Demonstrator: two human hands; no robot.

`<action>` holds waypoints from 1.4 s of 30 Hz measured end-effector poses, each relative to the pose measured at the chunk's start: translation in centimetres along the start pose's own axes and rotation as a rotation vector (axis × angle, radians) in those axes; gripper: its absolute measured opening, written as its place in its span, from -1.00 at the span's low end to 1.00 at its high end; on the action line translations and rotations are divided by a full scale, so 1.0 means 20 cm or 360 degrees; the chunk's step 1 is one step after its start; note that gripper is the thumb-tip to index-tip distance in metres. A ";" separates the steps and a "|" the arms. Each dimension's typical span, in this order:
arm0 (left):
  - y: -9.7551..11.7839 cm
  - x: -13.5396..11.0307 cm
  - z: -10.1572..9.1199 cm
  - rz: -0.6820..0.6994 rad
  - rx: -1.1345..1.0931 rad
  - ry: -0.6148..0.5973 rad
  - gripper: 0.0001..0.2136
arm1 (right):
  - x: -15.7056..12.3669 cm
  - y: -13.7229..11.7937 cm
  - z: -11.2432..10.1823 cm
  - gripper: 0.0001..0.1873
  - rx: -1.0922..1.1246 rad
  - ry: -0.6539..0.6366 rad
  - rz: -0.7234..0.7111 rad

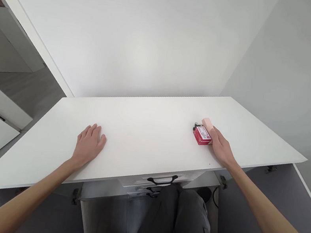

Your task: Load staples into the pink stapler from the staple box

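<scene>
Red box [201,137] beside pink block [207,124] at right hand [222,147], grip hidden, cannot tell if holding; label [203,133] unreadable; left hand [87,145] flat.

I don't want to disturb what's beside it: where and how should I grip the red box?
Come at the red box from the near left, probably pinching its near end: that end faces the front of the tabletop, and its flat faces suit thumb and fingers. The pink block and right hand crowd its right; dark items sit behind it.
</scene>
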State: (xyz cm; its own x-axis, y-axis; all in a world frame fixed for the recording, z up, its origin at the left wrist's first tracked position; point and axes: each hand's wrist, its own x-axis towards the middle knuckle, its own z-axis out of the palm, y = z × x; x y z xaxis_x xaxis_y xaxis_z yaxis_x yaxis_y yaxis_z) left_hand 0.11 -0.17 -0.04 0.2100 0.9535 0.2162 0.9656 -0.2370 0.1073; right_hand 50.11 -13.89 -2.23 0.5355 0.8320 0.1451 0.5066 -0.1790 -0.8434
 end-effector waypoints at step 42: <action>-0.02 -0.01 0.02 0.0044 -0.0026 0.0045 -0.42 | -0.23 -0.51 0.56 -0.24 0.0291 -0.0467 -0.0170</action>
State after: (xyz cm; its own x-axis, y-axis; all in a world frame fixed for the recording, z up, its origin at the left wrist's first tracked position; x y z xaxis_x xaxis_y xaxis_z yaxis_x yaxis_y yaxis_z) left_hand -0.24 -0.23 -0.59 0.2319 0.9410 0.2465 0.9568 -0.2663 0.1165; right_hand 34.95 -9.92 -0.11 0.2558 0.9610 0.1051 0.4057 -0.0080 -0.9140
